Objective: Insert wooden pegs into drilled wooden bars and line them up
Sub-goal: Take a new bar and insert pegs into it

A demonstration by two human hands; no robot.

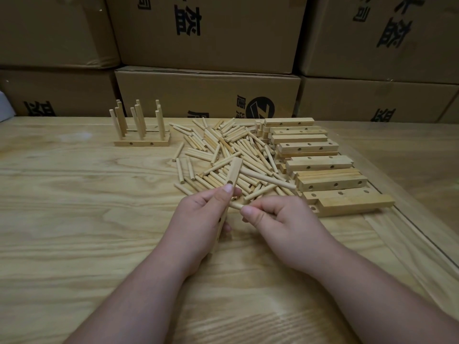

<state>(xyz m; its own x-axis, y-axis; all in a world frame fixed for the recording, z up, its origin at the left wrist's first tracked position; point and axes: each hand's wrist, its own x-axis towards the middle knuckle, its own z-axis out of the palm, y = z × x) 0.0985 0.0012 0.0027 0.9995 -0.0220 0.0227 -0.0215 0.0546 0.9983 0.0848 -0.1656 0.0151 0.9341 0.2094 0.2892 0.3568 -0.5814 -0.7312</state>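
— Head view: what is each hand [198,217] doing?

— The left hand grips a drilled bar [229,184], its long axis running up and away from the person, holes on the face toward the right. The right hand [275,219] pinches a peg [236,206] just right of the bar; the peg lies crosswise, its free end at the bar's side.

— And the stock?

— The loose peg pile [223,150] lies just beyond the bar, blank bars [320,162] stacked right of it, pegged bars [142,135] standing far left.

— The likely next move?

— Probably a push leftward by the right hand, the nearer one.
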